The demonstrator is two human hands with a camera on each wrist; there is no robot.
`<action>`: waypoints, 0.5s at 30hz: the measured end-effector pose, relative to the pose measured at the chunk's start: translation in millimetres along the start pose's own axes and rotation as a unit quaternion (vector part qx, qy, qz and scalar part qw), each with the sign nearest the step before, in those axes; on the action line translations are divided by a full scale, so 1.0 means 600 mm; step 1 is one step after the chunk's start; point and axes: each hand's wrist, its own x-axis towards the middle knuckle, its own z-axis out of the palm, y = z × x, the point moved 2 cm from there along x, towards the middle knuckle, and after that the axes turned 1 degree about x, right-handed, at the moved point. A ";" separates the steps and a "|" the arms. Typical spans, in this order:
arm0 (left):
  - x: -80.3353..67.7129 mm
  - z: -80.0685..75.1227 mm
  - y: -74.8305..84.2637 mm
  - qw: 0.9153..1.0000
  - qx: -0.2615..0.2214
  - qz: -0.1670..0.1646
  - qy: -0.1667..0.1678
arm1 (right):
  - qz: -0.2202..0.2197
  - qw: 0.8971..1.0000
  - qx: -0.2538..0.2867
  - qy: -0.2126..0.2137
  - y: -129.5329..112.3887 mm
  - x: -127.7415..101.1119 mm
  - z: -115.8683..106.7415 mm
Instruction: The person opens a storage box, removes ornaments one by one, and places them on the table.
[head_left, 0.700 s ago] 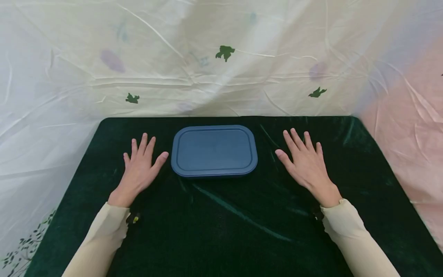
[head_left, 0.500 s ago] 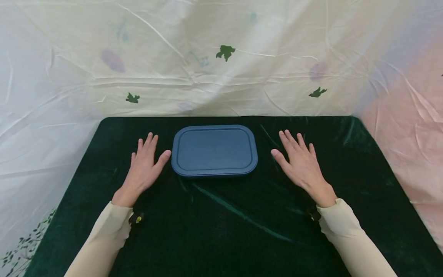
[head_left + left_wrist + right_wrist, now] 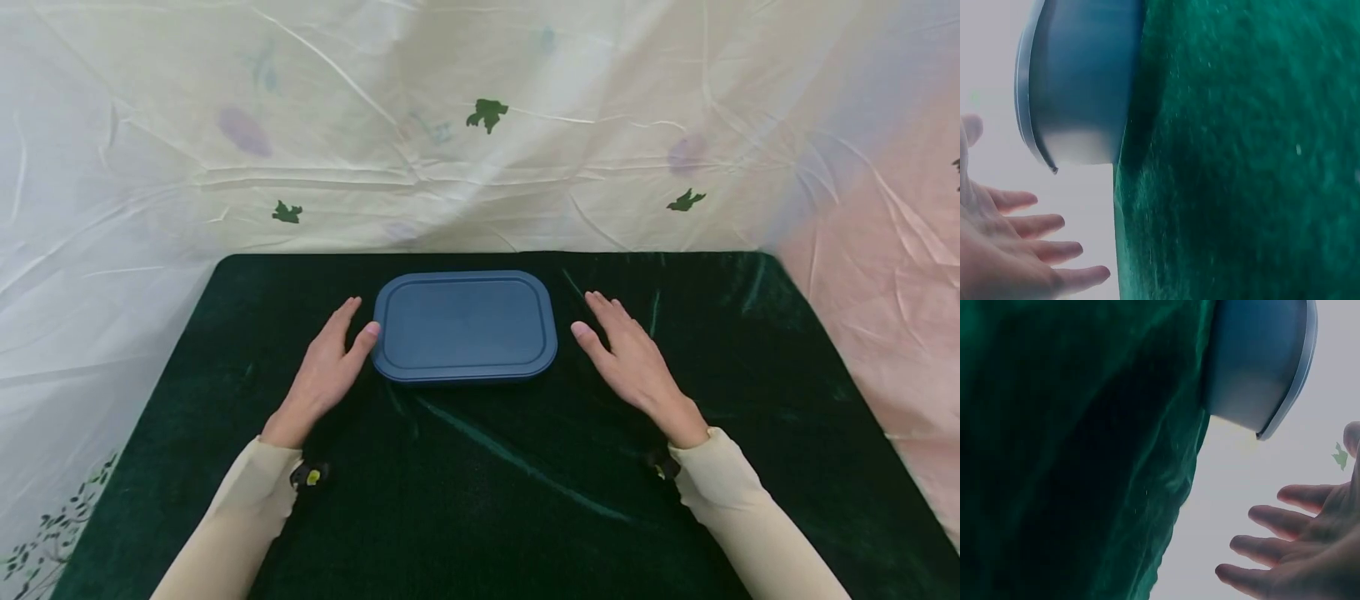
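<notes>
The blue container (image 3: 465, 327) stands lidded and ungripped on the table (image 3: 450, 542), the left hand (image 3: 326, 371) just left of it and the right hand (image 3: 632, 367) near its right side, both empty with fingers extended; gripping appears yet to be done.

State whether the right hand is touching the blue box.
Apart. The head view shows a strip of green cloth between the right hand and the blue box, narrowest at the thumb.
</notes>
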 end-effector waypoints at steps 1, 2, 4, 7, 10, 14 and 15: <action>0.000 0.001 0.001 1.000 -0.006 -0.001 -0.001 | 0.001 1.000 0.008 -0.001 -0.001 0.000 0.002; 0.001 0.001 0.002 1.000 -0.011 -0.002 -0.001 | 0.003 1.000 0.017 -0.003 -0.002 0.001 0.003; 0.002 0.003 0.003 1.000 -0.022 -0.006 -0.002 | 0.007 0.999 0.034 -0.005 -0.004 0.002 0.005; 0.004 0.006 0.004 0.999 -0.042 -0.014 -0.004 | 0.011 0.998 0.057 -0.005 -0.008 0.003 0.009; 0.006 0.009 0.004 0.998 -0.064 -0.024 -0.005 | 0.018 0.996 0.082 -0.006 -0.010 0.005 0.014; 0.007 0.009 0.005 0.995 -0.095 -0.039 -0.007 | 0.035 0.993 0.109 -0.014 -0.014 0.010 0.020; 0.007 0.009 0.005 0.994 -0.105 -0.042 -0.007 | 0.040 0.992 0.114 -0.017 -0.015 0.011 0.020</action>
